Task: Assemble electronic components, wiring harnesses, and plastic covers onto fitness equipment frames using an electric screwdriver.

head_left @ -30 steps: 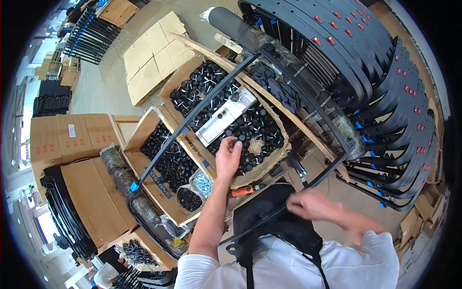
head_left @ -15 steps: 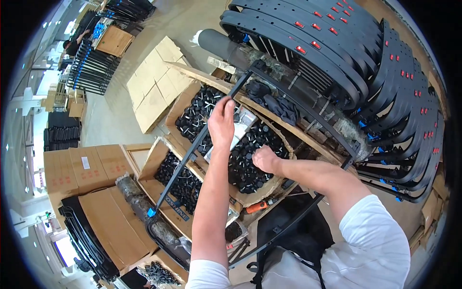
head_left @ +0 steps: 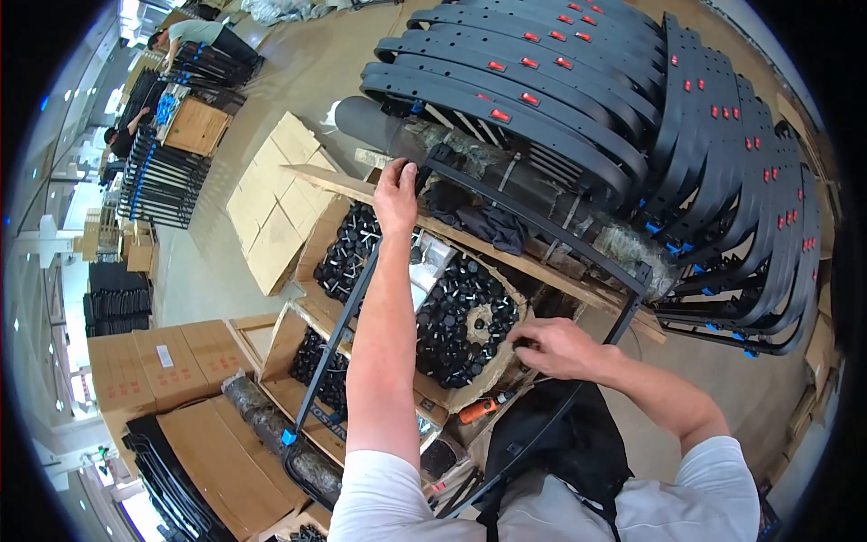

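A black metal tube frame (head_left: 547, 228) lies slanted across the open parts boxes in front of me. My left hand (head_left: 396, 197) is closed round its far left side, near the far corner. My right hand (head_left: 558, 349) is just right of the parts box, over its edge, with the fingers pinched on a small black round-headed bolt (head_left: 522, 343), mostly covered by the fingertips. Many like it fill the cardboard box (head_left: 485, 384) beside that hand, where a patch of bare bottom shows. More black-headed bolts (head_left: 348, 255) lie in the boxes to the left.
An orange-handled tool (head_left: 479, 410) lies by the near box edge. Stacked black curved frames (head_left: 578, 135) with red pieces rise at the far right. Brown cartons (head_left: 163, 361) stand at left, flat cardboard (head_left: 275, 194) on the floor beyond. Other people (head_left: 203, 41) work far left.
My right hand has come out of the bolt box toward the right, pinching a small bolt. My left hand sits nearer the frame's far corner. The view has shifted, and another person shows far left.
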A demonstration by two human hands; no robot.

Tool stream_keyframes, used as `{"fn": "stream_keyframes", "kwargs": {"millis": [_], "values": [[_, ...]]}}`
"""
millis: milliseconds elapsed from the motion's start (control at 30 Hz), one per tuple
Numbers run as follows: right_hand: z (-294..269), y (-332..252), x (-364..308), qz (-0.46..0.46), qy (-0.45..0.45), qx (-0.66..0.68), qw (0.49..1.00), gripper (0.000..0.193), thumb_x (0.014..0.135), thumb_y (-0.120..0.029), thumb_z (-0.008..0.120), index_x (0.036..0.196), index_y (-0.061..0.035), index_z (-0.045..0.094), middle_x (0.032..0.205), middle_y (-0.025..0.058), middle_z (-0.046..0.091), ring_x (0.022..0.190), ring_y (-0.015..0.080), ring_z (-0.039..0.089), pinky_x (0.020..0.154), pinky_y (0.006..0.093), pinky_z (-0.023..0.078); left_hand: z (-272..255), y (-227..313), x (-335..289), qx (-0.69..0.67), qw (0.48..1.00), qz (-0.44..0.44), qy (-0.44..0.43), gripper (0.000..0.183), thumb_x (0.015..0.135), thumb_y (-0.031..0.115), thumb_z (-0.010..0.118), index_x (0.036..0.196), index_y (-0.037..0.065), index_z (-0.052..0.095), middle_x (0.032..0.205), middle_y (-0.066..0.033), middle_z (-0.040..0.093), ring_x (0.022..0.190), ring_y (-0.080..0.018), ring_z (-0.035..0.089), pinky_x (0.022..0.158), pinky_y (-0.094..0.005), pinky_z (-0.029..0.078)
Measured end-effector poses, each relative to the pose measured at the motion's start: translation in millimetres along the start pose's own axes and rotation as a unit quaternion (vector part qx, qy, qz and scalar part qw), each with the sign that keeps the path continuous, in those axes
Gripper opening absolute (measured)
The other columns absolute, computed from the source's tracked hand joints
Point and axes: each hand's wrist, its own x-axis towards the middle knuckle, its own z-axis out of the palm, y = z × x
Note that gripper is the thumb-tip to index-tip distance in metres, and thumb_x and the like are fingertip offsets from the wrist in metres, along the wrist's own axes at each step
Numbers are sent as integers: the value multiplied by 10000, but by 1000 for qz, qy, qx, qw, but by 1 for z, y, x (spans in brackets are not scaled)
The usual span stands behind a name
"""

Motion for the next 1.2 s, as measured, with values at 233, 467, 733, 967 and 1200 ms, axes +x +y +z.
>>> {"fn": "stream_keyframes", "kwargs": {"millis": [233,467,733,967,1200], "values": [[-19,10,-62,50,123,52,990,313,916,-135,692,1215,-48,719,979,101,667,837,203,662,754,351,564,-3,1,-5,55,998,14,-16,392,1063,350,645,1311,53,714,1174,-183,769,1128,-290,730,993,-378,533],[-29,11,-82,129,172,90,972,303,900,-100,716,1199,-52,725,989,85,670,806,181,650,733,346,558,-5,-8,-4,23,997,54,-48,388,1087,307,607,1384,68,682,1327,-166,728,1257,-305,679,1078,-369,492],[-49,18,-97,168,282,28,944,307,894,-66,730,1201,-55,725,929,45,633,735,129,600,671,298,517,-3,-11,-1,38,991,95,-88,347,1074,212,552,1390,171,689,1268,-184,618,1226,-341,609,1092,-412,473],[-71,33,-118,155,358,-63,919,316,876,-30,737,1191,-30,709,1037,72,607,798,160,602,743,312,537,-9,-40,16,-14,994,84,-71,409,1029,254,702,1426,158,679,1187,-124,670,1076,-242,637,988,-368,516],[-79,49,-129,198,339,-129,911,346,878,-10,712,1222,-30,682,1084,102,630,868,224,646,779,349,566,-3,-31,6,-155,981,2,-113,355,1066,109,625,1418,61,622,1231,-38,657,1124,-128,592,1023,-277,465]]}}
